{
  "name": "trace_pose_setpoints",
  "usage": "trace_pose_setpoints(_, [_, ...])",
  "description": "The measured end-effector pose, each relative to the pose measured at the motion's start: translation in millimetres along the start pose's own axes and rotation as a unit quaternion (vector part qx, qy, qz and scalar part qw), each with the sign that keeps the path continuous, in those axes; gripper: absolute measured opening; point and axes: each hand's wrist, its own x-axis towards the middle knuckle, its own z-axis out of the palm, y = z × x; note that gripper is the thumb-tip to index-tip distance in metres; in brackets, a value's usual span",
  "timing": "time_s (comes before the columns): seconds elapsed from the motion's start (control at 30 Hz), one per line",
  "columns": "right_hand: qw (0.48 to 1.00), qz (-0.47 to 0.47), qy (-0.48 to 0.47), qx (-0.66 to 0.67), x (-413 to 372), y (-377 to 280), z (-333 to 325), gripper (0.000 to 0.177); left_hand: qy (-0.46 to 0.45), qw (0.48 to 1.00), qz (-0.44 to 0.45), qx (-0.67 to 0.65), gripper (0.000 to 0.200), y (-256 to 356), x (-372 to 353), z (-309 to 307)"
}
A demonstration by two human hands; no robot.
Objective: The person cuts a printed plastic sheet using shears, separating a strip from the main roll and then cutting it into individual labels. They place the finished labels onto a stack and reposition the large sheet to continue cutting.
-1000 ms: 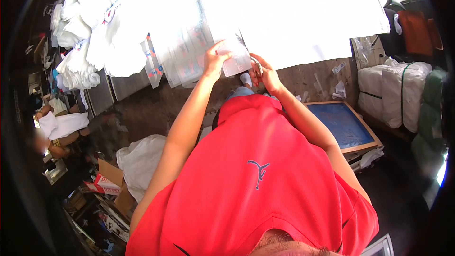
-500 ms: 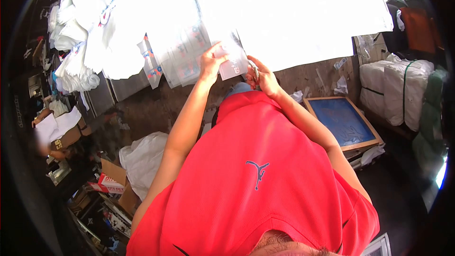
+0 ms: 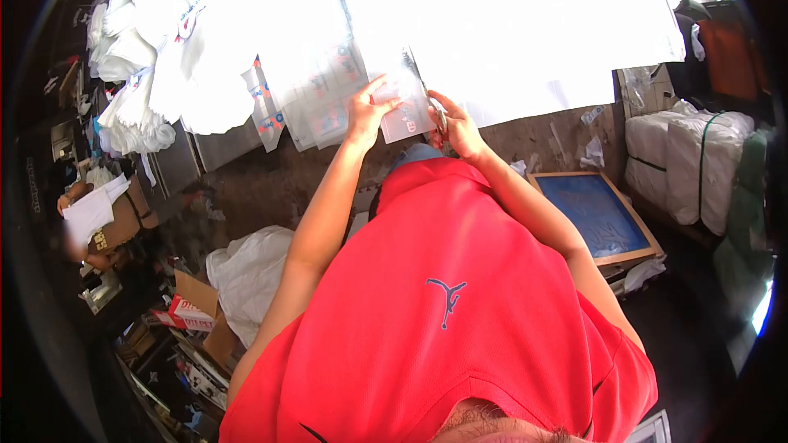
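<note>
My left hand [image 3: 366, 117] pinches the edge of a thin translucent sheet [image 3: 402, 125] with faint red print, at the near edge of the bright table. In my right hand [image 3: 461, 133] is a pair of scissors [image 3: 441, 117], my fingers around its handles. The blades point away from me along the sheet's right side; glare hides whether they stand apart. Left of this sheet, several printed translucent sheets [image 3: 328, 119] lie overlapping.
White plastic bags [image 3: 131, 66] are heaped at the table's left end. A wood-framed blue screen [image 3: 593, 212] lies low on my right, near strapped white bundles [image 3: 685, 160]. An open carton [image 3: 195, 305] stands lower left. Another person [image 3: 115, 226] is at far left.
The view has shifted slightly. My hands keep nearly the same hold on the sheet and scissors. At far left, the other person's white piece has changed position and shape.
</note>
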Motion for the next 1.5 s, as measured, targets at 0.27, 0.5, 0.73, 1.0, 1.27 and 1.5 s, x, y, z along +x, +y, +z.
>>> trace_pose_setpoints(0.27, [1.0, -0.019, -0.022, -0.005, 3.3, 0.1, 2.5, 0.063, 0.002, 1.0, 0.01, 0.009, 0.055, -1.3, 0.1, -3.4])
trace_pose_setpoints(0.5, [0.998, -0.028, 0.032, -0.045, 14.5, -6.2, 9.0, 0.064, -0.005, 1.0, 0.005, -0.011, 0.058, 1.6, -2.1, -4.8])
trace_pose_setpoints(0.73, [0.996, -0.057, 0.035, -0.058, 29.8, -1.9, 5.5, 0.064, -0.014, 1.0, 0.008, 0.021, 0.058, 3.6, -4.8, -5.8])
trace_pose_setpoints(1.0, [0.997, -0.05, 0.019, -0.051, 36.4, -13.3, 4.5, 0.063, -0.011, 1.0, -0.003, -0.013, 0.056, 8.1, -6.2, -8.7])
trace_pose_setpoints(1.27, [0.99, -0.091, 0.017, -0.109, 56.5, -4.9, 0.7, 0.064, -0.01, 1.0, 0.001, -0.019, 0.056, 19.6, -13.5, -3.4])
trace_pose_setpoints(1.5, [0.991, -0.084, 0.015, -0.107, 85.8, -26.4, 10.0, 0.06, -0.009, 1.0, 0.016, -0.018, 0.056, 23.5, -13.0, -11.4])
